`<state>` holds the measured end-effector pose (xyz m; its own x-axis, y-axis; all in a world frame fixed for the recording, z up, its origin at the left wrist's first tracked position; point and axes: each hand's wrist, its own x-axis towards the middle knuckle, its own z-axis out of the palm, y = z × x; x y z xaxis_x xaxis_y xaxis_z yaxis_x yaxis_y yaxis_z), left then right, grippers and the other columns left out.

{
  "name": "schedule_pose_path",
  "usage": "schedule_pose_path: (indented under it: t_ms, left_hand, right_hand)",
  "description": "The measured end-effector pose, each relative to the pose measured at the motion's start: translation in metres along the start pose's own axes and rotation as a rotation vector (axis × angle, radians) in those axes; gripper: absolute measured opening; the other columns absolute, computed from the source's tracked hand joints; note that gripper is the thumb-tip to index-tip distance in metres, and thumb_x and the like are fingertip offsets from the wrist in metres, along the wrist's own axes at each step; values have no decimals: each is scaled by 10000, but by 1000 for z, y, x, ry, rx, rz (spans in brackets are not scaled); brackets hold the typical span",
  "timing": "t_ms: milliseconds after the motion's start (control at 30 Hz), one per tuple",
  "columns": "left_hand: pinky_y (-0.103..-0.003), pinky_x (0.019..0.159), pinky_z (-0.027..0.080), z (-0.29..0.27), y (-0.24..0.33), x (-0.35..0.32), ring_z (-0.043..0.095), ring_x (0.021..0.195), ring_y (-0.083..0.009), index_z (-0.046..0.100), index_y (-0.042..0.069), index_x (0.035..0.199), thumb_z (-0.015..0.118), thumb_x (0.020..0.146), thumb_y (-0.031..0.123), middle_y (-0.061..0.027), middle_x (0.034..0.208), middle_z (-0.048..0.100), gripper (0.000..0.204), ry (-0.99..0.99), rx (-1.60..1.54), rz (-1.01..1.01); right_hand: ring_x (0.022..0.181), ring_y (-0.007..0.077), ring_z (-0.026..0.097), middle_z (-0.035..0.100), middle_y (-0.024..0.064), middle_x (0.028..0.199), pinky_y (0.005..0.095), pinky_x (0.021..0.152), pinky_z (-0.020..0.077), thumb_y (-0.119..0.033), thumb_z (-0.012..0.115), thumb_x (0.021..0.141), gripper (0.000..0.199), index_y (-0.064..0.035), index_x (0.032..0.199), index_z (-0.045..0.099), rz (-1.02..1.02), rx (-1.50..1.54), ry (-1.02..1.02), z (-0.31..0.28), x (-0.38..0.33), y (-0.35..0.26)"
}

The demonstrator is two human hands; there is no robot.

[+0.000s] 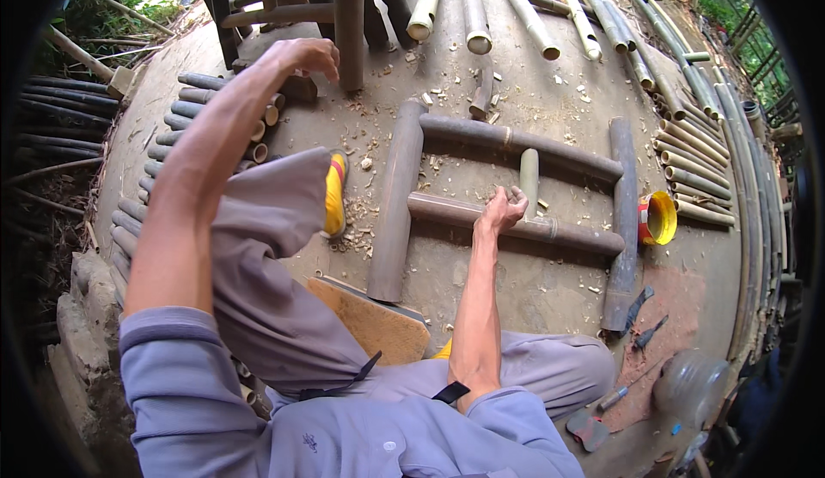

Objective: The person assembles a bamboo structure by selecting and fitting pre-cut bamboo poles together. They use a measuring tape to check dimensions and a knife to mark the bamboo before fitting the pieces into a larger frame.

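Note:
A bamboo frame lies on the ground ahead of me, with a left post [398,203], a right post [622,211] and two crossbars, the far one [516,141] and the near one [567,233]. A short pale green rung [529,177] joins the crossbars. My right hand [505,207] is over the near crossbar, left of this rung; its fingers are curled together, and anything inside them is hidden. My left hand [309,55] is raised beside the thick post [350,27] of a dark bamboo structure. Its loosely bent fingers point down with nothing visible in them; contact cannot be told.
A yellow bucket [658,218] stands against the right post. Cut bamboo poles [524,14] lie at the back, with more stacked left and right. By my right knee are dark tools [650,332] and a clear plastic jug [690,385]. A board [369,319] lies between my legs.

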<state>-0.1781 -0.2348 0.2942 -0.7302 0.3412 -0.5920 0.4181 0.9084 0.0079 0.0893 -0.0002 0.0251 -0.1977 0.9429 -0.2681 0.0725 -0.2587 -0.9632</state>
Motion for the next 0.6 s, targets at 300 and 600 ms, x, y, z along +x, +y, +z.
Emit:
schedule_pose_path:
  t_ms: [300, 600]
  left_hand:
    - [-382, 920, 482, 166, -159, 18, 612, 1040, -334, 627, 67, 1149, 752, 703, 304, -209, 1104, 643, 520, 292, -209, 66]
    - [-539, 1017, 355, 348, -196, 36, 353, 1256, -449, 337, 176, 1402, 769, 657, 241, -150, 1438, 280, 864, 396, -679, -562]
  right_hand:
    - [495, 111, 506, 542, 56, 735, 237, 414, 422, 56, 541, 759, 222, 6, 975, 533, 10, 72, -147, -3, -10, 11]
    - [501, 110, 514, 551, 56, 675, 238, 433, 437, 63, 558, 747, 239, 10, 979, 535, -34, -217, -262, -9, -20, 42]
